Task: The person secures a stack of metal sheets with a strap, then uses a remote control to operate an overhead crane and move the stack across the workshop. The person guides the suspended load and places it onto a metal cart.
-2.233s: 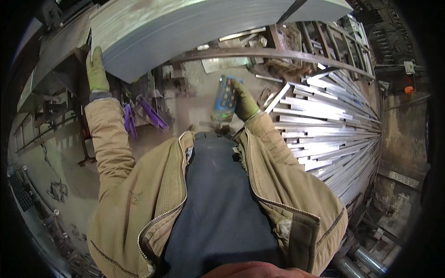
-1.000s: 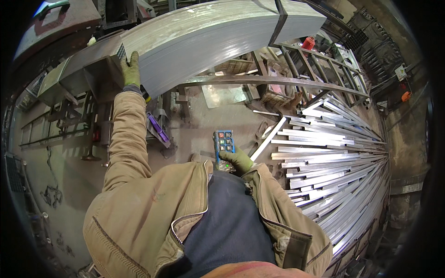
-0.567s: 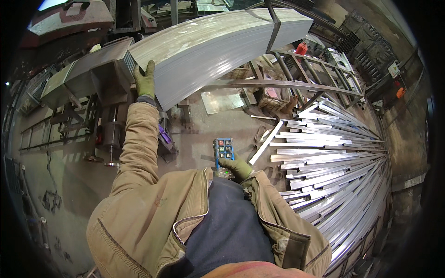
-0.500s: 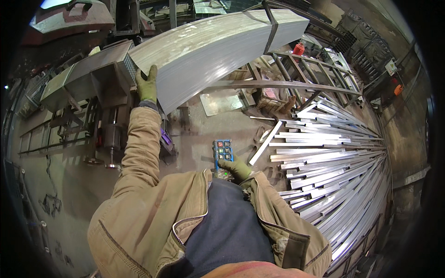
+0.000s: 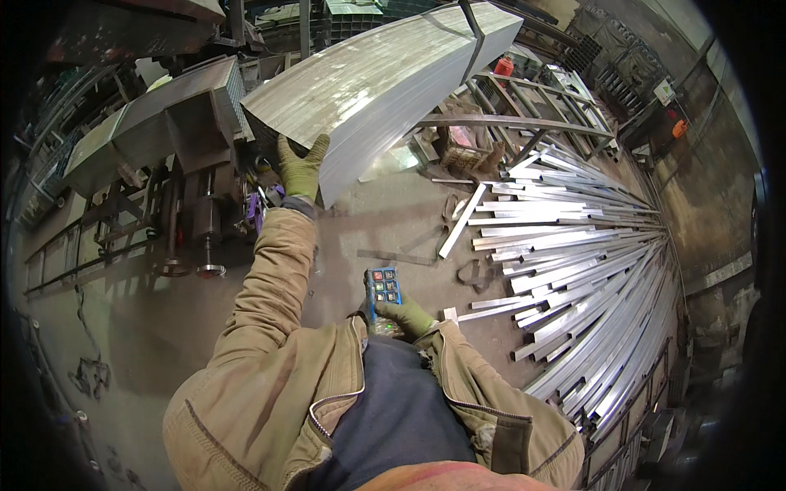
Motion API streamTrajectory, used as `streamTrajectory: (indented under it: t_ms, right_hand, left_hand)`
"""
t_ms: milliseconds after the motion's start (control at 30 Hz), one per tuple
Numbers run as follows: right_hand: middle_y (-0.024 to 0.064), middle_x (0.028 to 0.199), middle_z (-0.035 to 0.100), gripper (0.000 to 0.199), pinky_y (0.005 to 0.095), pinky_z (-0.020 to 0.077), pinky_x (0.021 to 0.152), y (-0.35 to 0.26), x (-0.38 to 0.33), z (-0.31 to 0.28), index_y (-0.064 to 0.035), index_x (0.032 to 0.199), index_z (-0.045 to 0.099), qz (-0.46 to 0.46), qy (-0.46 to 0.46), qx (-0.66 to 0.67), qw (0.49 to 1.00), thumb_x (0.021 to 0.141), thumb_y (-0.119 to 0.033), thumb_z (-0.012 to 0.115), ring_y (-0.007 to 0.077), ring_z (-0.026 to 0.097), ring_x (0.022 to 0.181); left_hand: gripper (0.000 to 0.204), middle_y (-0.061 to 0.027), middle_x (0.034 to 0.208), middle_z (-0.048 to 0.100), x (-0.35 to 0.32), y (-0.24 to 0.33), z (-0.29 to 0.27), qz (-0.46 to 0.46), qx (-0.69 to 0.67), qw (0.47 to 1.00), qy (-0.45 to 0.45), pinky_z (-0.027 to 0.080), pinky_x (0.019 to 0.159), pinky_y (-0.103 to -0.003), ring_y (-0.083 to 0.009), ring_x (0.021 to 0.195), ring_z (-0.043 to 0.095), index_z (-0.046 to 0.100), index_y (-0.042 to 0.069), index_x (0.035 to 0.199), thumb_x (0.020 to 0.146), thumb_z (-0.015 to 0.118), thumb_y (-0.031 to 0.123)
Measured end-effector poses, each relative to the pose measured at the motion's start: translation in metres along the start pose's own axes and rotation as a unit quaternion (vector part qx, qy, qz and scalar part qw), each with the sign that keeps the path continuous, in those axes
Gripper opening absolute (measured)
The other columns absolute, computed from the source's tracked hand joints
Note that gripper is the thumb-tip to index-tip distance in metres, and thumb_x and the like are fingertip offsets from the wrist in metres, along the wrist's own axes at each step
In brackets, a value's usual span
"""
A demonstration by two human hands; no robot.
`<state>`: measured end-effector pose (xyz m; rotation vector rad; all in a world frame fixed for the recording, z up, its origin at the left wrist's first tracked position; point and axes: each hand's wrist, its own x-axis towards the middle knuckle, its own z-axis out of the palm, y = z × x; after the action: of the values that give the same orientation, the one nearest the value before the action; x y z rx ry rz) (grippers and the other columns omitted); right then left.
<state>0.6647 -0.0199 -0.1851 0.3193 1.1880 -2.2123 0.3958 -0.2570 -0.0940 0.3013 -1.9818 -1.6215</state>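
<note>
A long bundle of pale metal profiles [image 5: 393, 98] slants from my left hand toward the far right, with a dark strap [image 5: 473, 37] round its far part. My left hand [image 5: 301, 168], in a green glove, rests against the near end of the bundle at its lower corner. The thumb and fingers there are spread apart. Close to my waist, my right hand [image 5: 407, 317], also gloved, is wrapped round a blue remote control [image 5: 383, 286] with several square buttons. The thumb lies over the lower part of its face.
Left of the bundle stands a metal machine [image 5: 196, 135] on spindle-like legs. Many shiny metal profiles [image 5: 565, 245] lie fanned out at the right. Beyond them are a steel frame [image 5: 524, 123], a crate [image 5: 467, 149] and a red container [image 5: 503, 67]. Straps [image 5: 473, 274] lie on the floor.
The bundle's near end has moved right, away from the machine, and its dark end face now shows. My left hand has moved right with it. My right hand still holds the remote control.
</note>
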Motion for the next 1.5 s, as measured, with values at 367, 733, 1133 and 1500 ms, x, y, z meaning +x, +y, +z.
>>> streamTrajectory:
  t_ms: [367,733,1133,1500]
  right_hand:
    - [0.0054,0.098,0.068,0.038,0.0353,0.0590,0.069,0.065,-0.099,0.020,-0.0067,0.123,0.058,-0.033,0.022,-0.044,0.998,0.090,-0.009,0.077,0.0185,0.069,0.080]
    - [0.0082,0.107,0.066,0.049,0.0417,0.0629,0.073,0.173,-0.242,0.022,-0.0065,0.135,0.052,0.011,0.038,-0.039,0.998,0.091,-0.003,0.073,0.0233,0.070,0.087]
    - [0.0041,0.103,0.069,0.044,0.0385,0.0628,0.074,0.253,-0.325,0.068,-0.0059,0.127,0.059,-0.088,0.087,-0.107,0.987,0.089,-0.013,0.080,0.0188,0.070,0.088]
    - [0.0055,0.114,0.068,0.047,0.0360,0.0591,0.084,0.351,-0.410,0.118,-0.0036,0.137,0.055,-0.102,0.066,-0.064,0.991,0.093,-0.007,0.071,0.0187,0.068,0.096]
  left_hand:
    - [0.100,-0.0172,0.130,0.064,-0.125,0.024,-0.060,0.016,-0.173,0.985,-0.017,0.046,0.104,-0.034,-0.0247,0.117,0.058,0.041,-0.002,0.149,0.077,0.094,0.043]
    - [0.096,-0.0166,0.136,0.062,-0.248,0.062,-0.165,0.029,-0.131,0.990,-0.029,0.046,0.106,-0.033,-0.0237,0.123,0.057,0.041,-0.004,0.149,0.081,0.092,0.039]
    - [0.100,-0.0166,0.145,0.056,-0.351,0.073,-0.271,0.035,-0.131,0.983,-0.123,0.045,0.111,-0.035,-0.0252,0.132,0.053,0.034,-0.001,0.155,0.081,0.092,0.032]
    - [0.100,-0.0141,0.146,0.054,-0.449,0.089,-0.367,0.074,-0.165,0.964,-0.195,0.042,0.114,-0.034,-0.0221,0.134,0.049,0.033,0.001,0.156,0.080,0.093,0.022]
